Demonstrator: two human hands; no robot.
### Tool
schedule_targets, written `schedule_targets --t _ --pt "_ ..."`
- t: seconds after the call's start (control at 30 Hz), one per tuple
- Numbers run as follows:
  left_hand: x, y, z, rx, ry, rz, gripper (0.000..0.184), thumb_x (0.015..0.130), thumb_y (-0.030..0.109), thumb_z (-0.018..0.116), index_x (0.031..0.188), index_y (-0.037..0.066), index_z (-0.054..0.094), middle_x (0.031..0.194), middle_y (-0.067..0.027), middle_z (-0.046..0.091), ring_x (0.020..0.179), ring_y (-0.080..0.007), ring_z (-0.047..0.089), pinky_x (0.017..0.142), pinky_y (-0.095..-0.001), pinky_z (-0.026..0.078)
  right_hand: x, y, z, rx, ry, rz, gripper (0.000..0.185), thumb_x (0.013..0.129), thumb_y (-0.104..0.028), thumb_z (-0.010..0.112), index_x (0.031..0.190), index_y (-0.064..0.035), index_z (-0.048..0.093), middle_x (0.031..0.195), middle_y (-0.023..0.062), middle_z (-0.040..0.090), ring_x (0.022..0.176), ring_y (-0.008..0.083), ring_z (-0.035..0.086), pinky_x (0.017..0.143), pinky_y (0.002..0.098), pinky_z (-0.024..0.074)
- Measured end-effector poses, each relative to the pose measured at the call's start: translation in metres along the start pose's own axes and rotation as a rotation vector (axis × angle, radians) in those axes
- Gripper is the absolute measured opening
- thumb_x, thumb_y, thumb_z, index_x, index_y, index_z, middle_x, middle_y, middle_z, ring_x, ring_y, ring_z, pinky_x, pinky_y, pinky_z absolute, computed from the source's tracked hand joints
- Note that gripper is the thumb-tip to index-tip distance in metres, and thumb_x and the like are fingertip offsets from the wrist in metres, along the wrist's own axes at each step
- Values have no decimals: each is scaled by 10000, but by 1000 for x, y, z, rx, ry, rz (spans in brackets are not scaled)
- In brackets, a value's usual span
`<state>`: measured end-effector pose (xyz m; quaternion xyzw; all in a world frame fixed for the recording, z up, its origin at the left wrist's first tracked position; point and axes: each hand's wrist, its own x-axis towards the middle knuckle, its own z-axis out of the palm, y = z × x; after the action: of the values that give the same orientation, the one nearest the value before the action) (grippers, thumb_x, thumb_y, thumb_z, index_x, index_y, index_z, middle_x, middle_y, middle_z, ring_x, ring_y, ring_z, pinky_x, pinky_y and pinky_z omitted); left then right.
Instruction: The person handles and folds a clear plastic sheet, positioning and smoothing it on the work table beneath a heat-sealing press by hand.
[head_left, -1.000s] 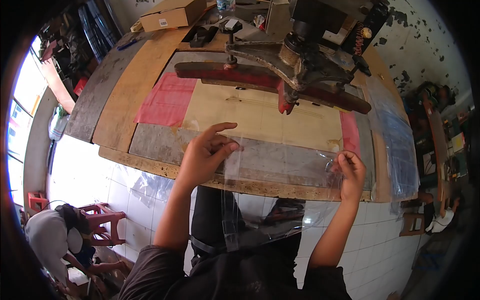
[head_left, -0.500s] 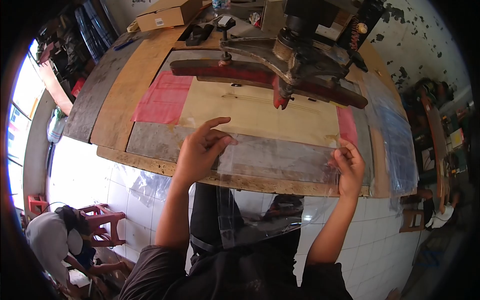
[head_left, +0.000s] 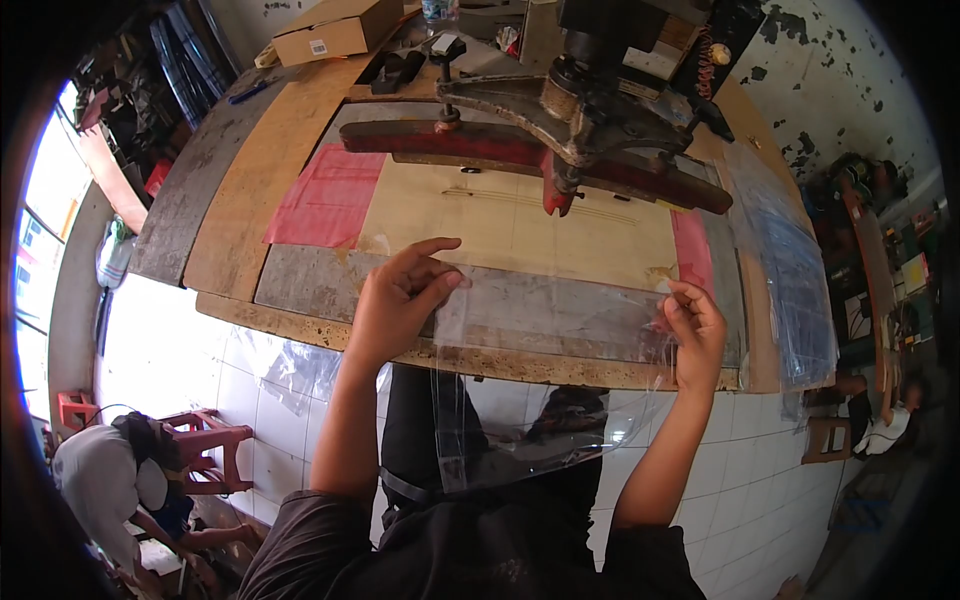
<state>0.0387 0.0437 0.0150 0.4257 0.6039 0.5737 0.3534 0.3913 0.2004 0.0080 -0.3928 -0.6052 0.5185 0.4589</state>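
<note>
A clear plastic sheet [head_left: 540, 400] hangs between my hands and drapes over the bench's front edge. My left hand [head_left: 405, 300] pinches its upper left corner between thumb and a finger, with the index finger stretched out above. At the upper right corner, my right hand [head_left: 697, 330] grips the sheet with curled fingers. Just beyond lies a cream board [head_left: 520, 230] with pink patches [head_left: 330, 200] at its ends, on a grey metal plate [head_left: 310, 280]. Over the board's far part stands a press head with a long red bar [head_left: 480, 150].
Clear plastic sheets [head_left: 790, 290] are stacked at the bench's right side. A cardboard box [head_left: 337, 30] sits at the far left. Below left, a person [head_left: 105, 480] bends beside a red stool [head_left: 210, 450]. Another person [head_left: 890, 415] is at the far right.
Both hands keep hold of the sheet in almost the same place. The view has shifted very slightly.
</note>
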Motion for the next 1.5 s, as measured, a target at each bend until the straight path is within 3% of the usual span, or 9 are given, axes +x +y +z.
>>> schedule_targets --t 0.3,0.37,0.53,0.8,0.93,1.0,1.2,1.4,1.5 --pt "0 2 1 74 -3 33 407 1019 74 713 1406 32 594 978 -50 771 861 -56 663 797 -223 511 -1 -3 0 10 -25 7 281 1009 -124 738 1265 -12 704 1014 7 651 905 85 650 778 276 617" --pt "0 -1 2 84 13 61 361 1032 74 687 1377 37 586 959 -58 790 791 -46 641 750 -222 500 0 -2 -2 8 -39 12 293 1012 -123 733 1282 -14 704 1025 2 646 912 81 643 782 273 615" --pt "0 -4 0 62 4 81 343 1029 76 693 1355 32 596 965 -58 789 797 -47 644 745 -223 500 -1 -7 -1 -16 -69 30 322 1021 -120 720 1327 -19 701 1056 -9 638 930 72 624 794 269 611" --pt "-4 0 -4 61 -3 113 373 1016 88 713 1366 30 599 957 -62 790 797 -57 653 751 -231 512 1 -7 -9 -183 -260 -115 298 1032 -70 682 1322 -5 707 1086 43 655 918 97 655 790 246 590" --pt "-3 -1 -7 31 -36 95 385 1008 88 720 1370 29 602 958 -67 794 805 -65 672 766 -240 525 1 -15 -15 -223 -241 -42 287 1011 -24 680 1292 3 724 1095 51 667 878 132 695 768 261 580" --pt "-3 -1 -7 38 -41 81 382 1006 87 722 1365 27 606 960 -70 795 827 -69 690 778 -241 530 4 -18 -19 -424 -315 -227 304 970 42 682 1266 2 742 1098 73 700 857 158 719 752 272 574" --pt "-4 -1 -9 34 -42 65 348 1007 88 717 1337 21 631 952 -82 796 951 -87 740 828 -243 544 6 -29 -16 -614 -360 -372 357 925 101 699 1259 -13 753 1128 120 762 865 173 750 770 282 601" --pt "-3 -1 -8 39 -34 38 342 1013 92 711 1337 16 630 938 -83 799 887 -68 713 801 -235 536 3 -27 -15 -698 -354 -472 373 911 109 704 1262 -10 747 1229 136 762 929 216 788 826 313 639" --pt "-3 0 -7 14 -32 58 363 1029 103 707 1358 -5 601 883 -26 760 749 -33 590 710 -209 469 0 -28 -13 -708 -340 -468 367 906 94 720 1257 -11 749 1236 137 761 948 220 789 838 330 646"
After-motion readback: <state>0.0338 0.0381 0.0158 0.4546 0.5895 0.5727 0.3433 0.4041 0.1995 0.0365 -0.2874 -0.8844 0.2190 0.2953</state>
